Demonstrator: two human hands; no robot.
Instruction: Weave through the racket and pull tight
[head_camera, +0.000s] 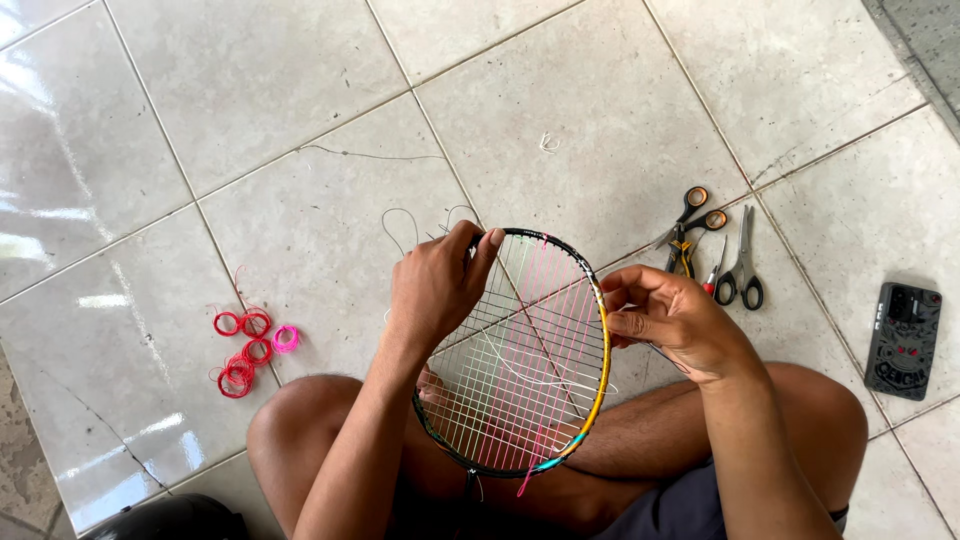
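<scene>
A person sits cross-legged on a pale tiled floor (600, 110), with a badminton racket head (515, 350) resting over the lap, between the two hands. The left hand (435, 285) curls over the far left rim of the frame, its fingers closed on the rim and the strings there. The right hand (670, 320) sits just beside the right rim, thumb and fingers pressed together as if pinching a thin string; the string itself is too fine to make out at the fingertips. The racket is partly strung with white and pink strings, and loose white ends (555, 378) lie across the string bed.

On the floor to the left lie several small coils of red and pink string (250, 345). On the far right, just past the right hand, lie orange-handled scissors (692, 215), a pair of pliers (744, 268) and a small red-handled tool (714, 275). Further right lies a dark phone (904, 340). No containers are in view.
</scene>
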